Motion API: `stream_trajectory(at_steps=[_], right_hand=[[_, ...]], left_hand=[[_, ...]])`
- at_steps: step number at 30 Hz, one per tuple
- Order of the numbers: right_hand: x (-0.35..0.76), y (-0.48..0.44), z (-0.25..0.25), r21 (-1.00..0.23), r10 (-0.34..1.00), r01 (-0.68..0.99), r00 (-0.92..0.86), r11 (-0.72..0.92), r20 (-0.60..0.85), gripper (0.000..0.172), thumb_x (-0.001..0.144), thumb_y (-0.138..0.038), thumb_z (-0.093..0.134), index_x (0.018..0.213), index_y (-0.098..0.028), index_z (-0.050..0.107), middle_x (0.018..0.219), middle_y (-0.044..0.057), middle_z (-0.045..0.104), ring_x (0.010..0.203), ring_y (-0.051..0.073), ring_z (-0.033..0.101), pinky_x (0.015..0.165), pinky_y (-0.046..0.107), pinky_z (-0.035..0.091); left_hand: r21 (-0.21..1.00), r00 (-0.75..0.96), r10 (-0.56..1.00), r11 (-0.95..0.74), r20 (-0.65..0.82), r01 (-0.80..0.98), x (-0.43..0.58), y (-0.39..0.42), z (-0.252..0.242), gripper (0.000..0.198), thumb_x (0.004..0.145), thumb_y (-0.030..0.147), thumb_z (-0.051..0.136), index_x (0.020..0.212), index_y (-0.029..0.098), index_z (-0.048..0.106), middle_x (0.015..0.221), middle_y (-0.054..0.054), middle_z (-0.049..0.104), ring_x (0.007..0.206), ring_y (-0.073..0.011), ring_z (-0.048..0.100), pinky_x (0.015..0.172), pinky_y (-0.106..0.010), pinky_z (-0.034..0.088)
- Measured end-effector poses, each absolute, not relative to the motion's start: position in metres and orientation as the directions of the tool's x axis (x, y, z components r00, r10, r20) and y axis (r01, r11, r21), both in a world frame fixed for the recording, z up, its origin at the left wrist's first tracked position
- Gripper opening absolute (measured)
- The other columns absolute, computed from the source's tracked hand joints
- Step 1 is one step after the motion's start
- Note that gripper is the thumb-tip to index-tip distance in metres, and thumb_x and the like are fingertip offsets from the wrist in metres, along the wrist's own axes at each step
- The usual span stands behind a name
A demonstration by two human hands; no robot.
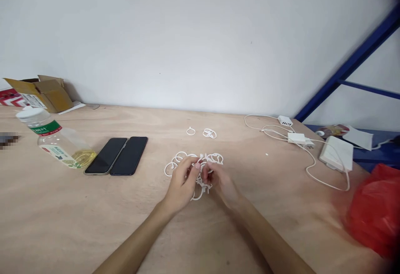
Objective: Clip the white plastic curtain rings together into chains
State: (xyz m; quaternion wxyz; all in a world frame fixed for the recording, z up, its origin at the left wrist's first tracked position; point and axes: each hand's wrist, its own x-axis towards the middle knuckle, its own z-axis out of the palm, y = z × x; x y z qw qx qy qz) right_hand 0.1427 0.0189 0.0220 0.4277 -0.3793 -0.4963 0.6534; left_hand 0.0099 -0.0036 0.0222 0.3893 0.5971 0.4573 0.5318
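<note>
Several white plastic rings (169, 169) with small clip-like parts lie in a loose heap on the wooden table. Over this heap, my left hand (184, 178) pinches a white ring (201, 160) between thumb and fingers. Just to its right, my right hand (220, 180) has its fingers closed at the same ring, with the fingertips of both hands almost meeting. Small joints of the ring are partly hidden by my fingers. Farther back lie a single white ring (191, 131) and a small cluster of rings (209, 133).
Left are two black phones (106, 156), a tilted-looking bottle (59, 144) with yellow liquid, and an open cardboard box (53, 94). Right are white chargers (296, 138) with cables, a white box (336, 153), a red plastic bag (376, 211) and a blue metal frame (346, 65).
</note>
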Motion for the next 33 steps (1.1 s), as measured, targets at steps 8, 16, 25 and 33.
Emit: stream_trajectory(at_steps=[8, 16, 25, 33], right_hand=[[0.149, 0.014, 0.033, -0.976, 0.948, -0.163, -0.306, -0.141, -0.086, 0.032, 0.072, -0.049, 0.067, 0.066, -0.019, 0.059, 0.058, -0.004, 0.04, 0.051, 0.009, 0.031, 0.045, 0.023, 0.02], [0.15, 0.014, 0.033, -0.917, 0.927, -0.283, -0.326, -0.282, -0.184, 0.025, 0.071, -0.042, 0.067, 0.066, -0.018, 0.06, 0.06, -0.003, 0.05, 0.047, 0.007, 0.033, 0.042, 0.023, 0.018], [0.158, 0.024, 0.024, -1.0, 0.992, -0.019, -0.125, 0.021, 0.023, 0.021, 0.07, -0.039, 0.068, 0.07, -0.019, 0.07, 0.073, 0.001, 0.061, 0.057, 0.01, 0.044, 0.051, 0.025, 0.032], [0.183, 0.065, 0.006, -0.969, 0.97, 0.24, 0.215, 0.062, 0.116, 0.027, 0.071, -0.041, 0.061, 0.078, -0.016, 0.068, 0.074, 0.004, 0.066, 0.069, 0.018, 0.057, 0.063, 0.029, 0.043]], left_hand=[[0.976, 0.082, 0.986, -0.128, 0.144, -0.174, 0.008, -0.004, 0.029, 0.031, 0.081, 0.044, 0.06, 0.067, 0.018, 0.052, 0.064, 0.003, 0.046, 0.06, -0.0109, 0.04, 0.059, -0.023, 0.033], [0.957, 0.139, 0.99, 0.015, 0.027, -0.291, 0.005, 0.001, 0.021, 0.029, 0.078, 0.042, 0.062, 0.066, 0.017, 0.053, 0.063, 0.003, 0.045, 0.056, -0.0092, 0.033, 0.056, -0.024, 0.027], [0.954, 0.039, 0.973, -0.232, 0.229, 0.189, 0.001, 0.001, 0.019, 0.022, 0.084, 0.037, 0.055, 0.077, 0.017, 0.061, 0.073, 0.0, 0.056, 0.068, -0.0137, 0.048, 0.064, -0.026, 0.036], [0.691, 0.058, 0.884, -0.401, 0.463, 0.601, -0.003, 0.001, 0.014, 0.011, 0.081, 0.019, 0.056, 0.079, 0.021, 0.067, 0.09, -0.004, 0.063, 0.09, -0.0207, 0.054, 0.084, -0.037, 0.04]])
